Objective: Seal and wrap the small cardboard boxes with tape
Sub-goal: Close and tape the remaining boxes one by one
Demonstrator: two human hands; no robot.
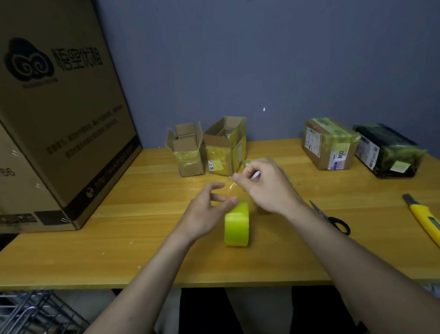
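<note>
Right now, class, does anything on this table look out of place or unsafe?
Yes: the yellow utility knife lies at the table's front right edge, near falling off. The scissors lie partly under the right forearm.

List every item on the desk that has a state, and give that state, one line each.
Tape roll: standing on edge, a strip pulled up.
Left hand: open, beside the roll.
Right hand: pinching the tape end.
Left small box: flaps open.
Second small box: top open.
Labelled brown box: closed, taped.
Black parcel: wrapped.
Scissors: closed.
Utility knife: lying flat, blade tip showing.
</note>
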